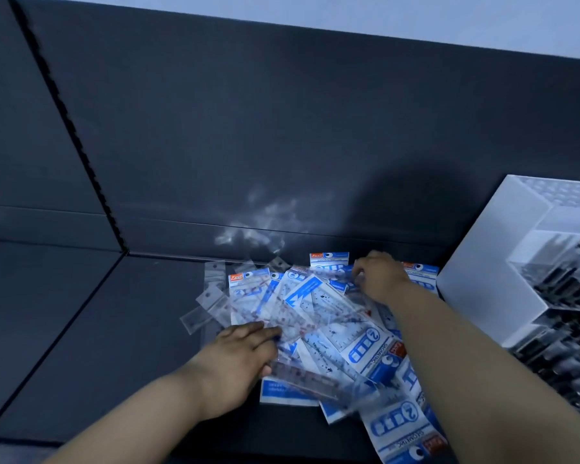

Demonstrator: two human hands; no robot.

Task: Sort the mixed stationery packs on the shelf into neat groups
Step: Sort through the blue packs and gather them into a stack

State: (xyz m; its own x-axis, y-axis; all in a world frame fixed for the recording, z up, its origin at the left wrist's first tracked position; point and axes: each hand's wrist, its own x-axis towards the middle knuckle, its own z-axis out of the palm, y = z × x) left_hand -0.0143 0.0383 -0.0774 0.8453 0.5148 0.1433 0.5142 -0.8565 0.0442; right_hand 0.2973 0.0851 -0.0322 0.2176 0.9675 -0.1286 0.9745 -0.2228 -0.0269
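Geometry packs (315, 316) heaped on the dark shelf (114, 329) look light, flat, slick-sleeved; left hand (238, 360) lies flat-fingered on the near edge, right hand (379, 279) pinches a far pack in its grip, and the stiff header cards (329, 257) seem the best hold.

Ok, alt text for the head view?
A jumbled pile of blue-and-white stationery packs lies on a dark shelf; the left hand rests on its left side, the right hand reaches its far side. A white organiser stands beside it.
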